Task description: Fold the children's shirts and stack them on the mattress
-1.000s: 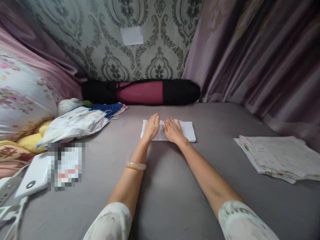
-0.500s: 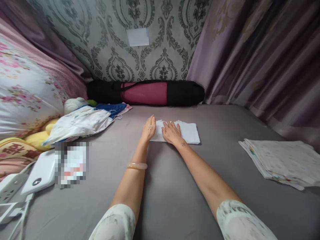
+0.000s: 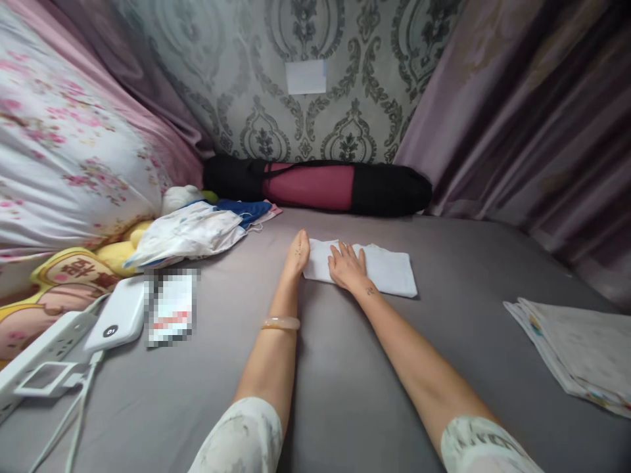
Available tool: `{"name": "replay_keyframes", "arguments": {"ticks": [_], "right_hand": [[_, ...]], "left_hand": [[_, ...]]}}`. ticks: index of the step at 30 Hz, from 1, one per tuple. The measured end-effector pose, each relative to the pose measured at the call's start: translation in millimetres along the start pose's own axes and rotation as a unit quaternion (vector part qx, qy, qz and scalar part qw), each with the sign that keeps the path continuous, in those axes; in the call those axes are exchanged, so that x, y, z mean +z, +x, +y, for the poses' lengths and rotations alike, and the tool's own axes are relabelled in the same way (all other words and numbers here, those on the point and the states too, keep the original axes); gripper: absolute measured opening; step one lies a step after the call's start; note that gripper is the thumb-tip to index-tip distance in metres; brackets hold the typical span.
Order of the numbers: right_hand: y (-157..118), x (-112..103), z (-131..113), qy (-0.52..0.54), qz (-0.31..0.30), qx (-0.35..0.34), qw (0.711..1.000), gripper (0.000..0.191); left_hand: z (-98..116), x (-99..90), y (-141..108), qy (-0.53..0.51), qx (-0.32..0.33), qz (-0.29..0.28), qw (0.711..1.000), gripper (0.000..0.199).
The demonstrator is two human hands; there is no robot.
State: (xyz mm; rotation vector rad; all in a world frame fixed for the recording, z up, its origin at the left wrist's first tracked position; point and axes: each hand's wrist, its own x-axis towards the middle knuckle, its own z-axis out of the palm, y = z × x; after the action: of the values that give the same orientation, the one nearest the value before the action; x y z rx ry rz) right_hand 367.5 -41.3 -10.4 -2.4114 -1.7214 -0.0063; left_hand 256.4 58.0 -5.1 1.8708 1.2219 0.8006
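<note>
A folded white cloth (image 3: 392, 268) lies flat on the grey sheet in front of me. My left hand (image 3: 298, 252) stands on its edge at the cloth's left end, touching it, with the fingers pressed together; whether it pinches any fabric is hidden. My right hand (image 3: 348, 266) rests palm down on the left half of the cloth, fingers spread. A pale bangle (image 3: 280, 323) circles my left forearm.
A black and pink long bag (image 3: 310, 187) lies along the wall. Crumpled clothes (image 3: 190, 233), a pillow, a power bank (image 3: 118, 314) and a power strip (image 3: 44, 351) with cables are at left. Folded cloths (image 3: 582, 351) lie at right.
The view has turned a little left, so the surroundings appear further right. The white cloth is now more tilted in view, its right end lower. Both hands remain on it.
</note>
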Motion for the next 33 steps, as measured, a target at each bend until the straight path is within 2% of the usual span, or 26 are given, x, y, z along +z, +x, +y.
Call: {"name": "replay_keyframes", "arguments": {"ticks": [3, 6, 10, 13, 17, 22, 25, 29, 33], "right_hand": [[5, -4, -14, 0.003, 0.009, -0.023, 1.000, 0.053], [8, 2, -27, 0.013, 0.001, -0.033, 0.999, 0.054], [8, 10, -30, 0.011, -0.019, -0.023, 0.999, 0.055], [10, 7, -33, 0.010, -0.025, -0.024, 0.999, 0.056], [17, 2, -47, 0.018, -0.004, -0.050, 0.999, 0.056], [21, 13, -64, 0.021, -0.053, -0.087, 0.995, 0.059], [20, 15, -65, 0.031, -0.069, -0.082, 0.994, 0.059], [18, 4, -59, 0.058, -0.078, -0.094, 0.991, 0.056], [9, -13, -34, 0.040, -0.006, -0.055, 0.998, 0.053]], "left_hand": [[-4, 0.3, 2, 0.000, 0.014, 0.007, 1.000, 0.057], [-8, -1.0, 3, 0.005, 0.016, 0.018, 1.000, 0.055], [-11, -5.3, 5, 0.010, 0.003, 0.043, 0.999, 0.053], [-11, -8.1, 6, 0.014, -0.004, 0.060, 0.998, 0.051], [-10, -10.3, 8, 0.017, -0.025, 0.086, 0.996, 0.050], [-10, -12.7, 7, 0.016, -0.040, 0.109, 0.993, 0.052], [-8, -12.1, 7, 0.013, -0.039, 0.106, 0.993, 0.051], [-1, -7.9, 5, 0.013, -0.020, 0.091, 0.996, 0.048], [9, -1.6, 0, 0.024, 0.017, 0.082, 0.996, 0.044]]}}
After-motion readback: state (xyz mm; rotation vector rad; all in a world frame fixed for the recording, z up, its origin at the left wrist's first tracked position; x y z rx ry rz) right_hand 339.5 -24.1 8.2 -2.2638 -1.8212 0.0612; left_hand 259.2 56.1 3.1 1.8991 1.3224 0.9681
